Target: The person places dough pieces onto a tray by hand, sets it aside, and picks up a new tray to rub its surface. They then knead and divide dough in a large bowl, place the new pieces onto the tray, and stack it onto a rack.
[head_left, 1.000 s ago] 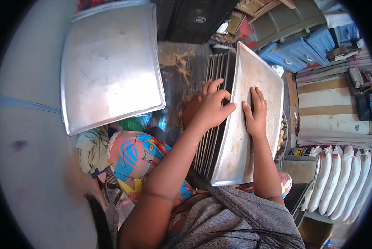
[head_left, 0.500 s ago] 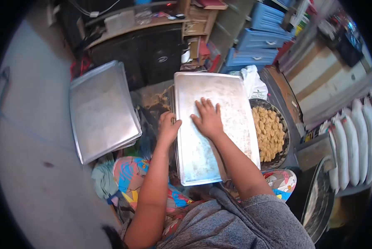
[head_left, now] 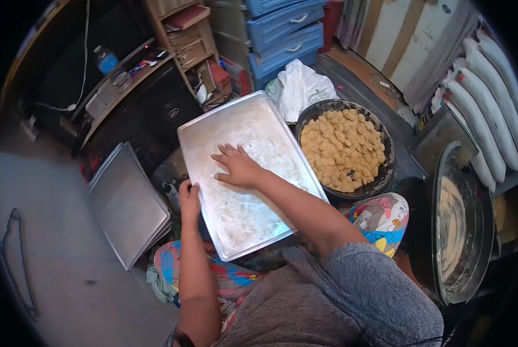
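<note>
In front of me lies a metal baking tray [head_left: 241, 217], flat side up, its far end angled to the left. My left hand [head_left: 189, 199] is closed on its left edge, thumb near the rim and some fingers hidden. My right hand [head_left: 239, 166] rests palm down on the tray's surface with its fingers spread. To the right of the tray stands a round dark tub [head_left: 389, 156] full of light-brown dough pieces [head_left: 343, 147]. More metal trays [head_left: 129, 202] are stacked on the left.
A white plastic bag [head_left: 305, 87] sits behind the tub. At right, a large dark basin [head_left: 467, 225] stands tilted beside several filled white sacks [head_left: 484, 110]. Blue drawers [head_left: 288, 46] and a wooden shelf [head_left: 195, 40] are at the back. A dark hanger [head_left: 16, 254] lies on the left.
My view has turned to the right, bringing the whole tub and more of the basin into sight. The tray now appears slanted; both hands remain on it.
</note>
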Action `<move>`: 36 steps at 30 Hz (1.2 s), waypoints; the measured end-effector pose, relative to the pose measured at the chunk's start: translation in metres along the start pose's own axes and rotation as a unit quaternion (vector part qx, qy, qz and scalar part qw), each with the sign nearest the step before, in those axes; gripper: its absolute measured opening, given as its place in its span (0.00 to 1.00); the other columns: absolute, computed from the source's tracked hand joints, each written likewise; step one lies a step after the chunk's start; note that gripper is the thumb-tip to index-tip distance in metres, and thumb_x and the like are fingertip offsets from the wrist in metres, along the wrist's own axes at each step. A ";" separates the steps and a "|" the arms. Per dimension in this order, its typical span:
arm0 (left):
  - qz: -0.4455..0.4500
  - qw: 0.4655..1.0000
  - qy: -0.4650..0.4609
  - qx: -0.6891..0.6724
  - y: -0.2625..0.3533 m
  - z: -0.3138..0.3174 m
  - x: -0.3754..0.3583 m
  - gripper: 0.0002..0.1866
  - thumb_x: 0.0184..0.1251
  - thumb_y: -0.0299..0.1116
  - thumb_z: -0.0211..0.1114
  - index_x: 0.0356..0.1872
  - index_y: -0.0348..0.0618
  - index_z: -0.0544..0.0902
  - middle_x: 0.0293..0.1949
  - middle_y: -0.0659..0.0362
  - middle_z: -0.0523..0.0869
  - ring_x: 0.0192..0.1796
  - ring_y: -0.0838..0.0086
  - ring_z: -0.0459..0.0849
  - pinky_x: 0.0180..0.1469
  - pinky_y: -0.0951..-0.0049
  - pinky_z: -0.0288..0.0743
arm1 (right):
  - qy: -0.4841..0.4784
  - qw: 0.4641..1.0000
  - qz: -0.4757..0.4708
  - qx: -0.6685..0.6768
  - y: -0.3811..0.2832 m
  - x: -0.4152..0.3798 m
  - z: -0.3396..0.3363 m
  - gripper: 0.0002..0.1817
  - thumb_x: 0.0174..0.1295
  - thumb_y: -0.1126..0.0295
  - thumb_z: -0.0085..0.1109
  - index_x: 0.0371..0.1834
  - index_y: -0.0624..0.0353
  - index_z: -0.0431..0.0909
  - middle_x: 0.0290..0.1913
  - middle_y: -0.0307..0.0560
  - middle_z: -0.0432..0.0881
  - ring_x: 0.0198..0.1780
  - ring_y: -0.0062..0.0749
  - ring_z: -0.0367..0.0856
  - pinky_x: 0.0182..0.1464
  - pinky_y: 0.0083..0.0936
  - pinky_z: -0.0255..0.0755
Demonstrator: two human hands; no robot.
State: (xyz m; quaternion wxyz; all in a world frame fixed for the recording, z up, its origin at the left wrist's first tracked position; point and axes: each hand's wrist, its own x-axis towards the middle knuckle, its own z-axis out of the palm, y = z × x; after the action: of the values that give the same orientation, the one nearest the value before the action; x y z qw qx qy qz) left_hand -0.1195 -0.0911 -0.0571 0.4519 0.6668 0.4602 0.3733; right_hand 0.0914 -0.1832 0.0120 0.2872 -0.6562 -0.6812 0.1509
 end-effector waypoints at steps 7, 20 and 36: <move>0.036 0.909 0.005 0.414 0.068 0.030 -0.017 0.30 0.67 0.45 0.55 0.66 0.40 0.66 0.69 0.38 0.60 0.73 0.48 0.54 0.69 0.42 0.42 | 0.108 0.980 0.068 -0.152 0.054 -0.040 -0.013 0.42 0.61 0.39 0.47 0.71 0.56 0.58 0.74 0.56 0.53 0.76 0.47 0.47 0.74 0.51 0.32; 0.222 0.856 -0.381 0.270 0.203 0.354 0.056 0.36 0.62 0.58 0.58 0.60 0.36 0.74 0.67 0.37 0.64 0.68 0.48 0.66 0.67 0.60 0.61 | 0.114 0.928 0.354 0.022 0.331 -0.149 -0.199 0.44 0.50 0.48 0.66 0.66 0.63 0.65 0.65 0.65 0.68 0.67 0.51 0.66 0.66 0.35 0.61; 0.096 0.736 -0.442 0.503 -0.043 0.558 0.121 0.37 0.62 0.56 0.58 0.65 0.36 0.69 0.73 0.47 0.56 0.72 0.51 0.56 0.69 0.58 0.58 | -0.317 0.849 0.326 0.269 0.441 -0.215 0.002 0.33 0.51 0.44 0.63 0.56 0.54 0.78 0.54 0.56 0.79 0.54 0.45 0.76 0.56 0.34 0.68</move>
State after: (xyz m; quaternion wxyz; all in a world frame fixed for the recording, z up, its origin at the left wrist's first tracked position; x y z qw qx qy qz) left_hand 0.4146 -0.1131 -0.2628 0.1651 0.9274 0.2631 -0.2083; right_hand 0.4404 -0.3527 -0.2877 0.1552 -0.6543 -0.4146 0.6131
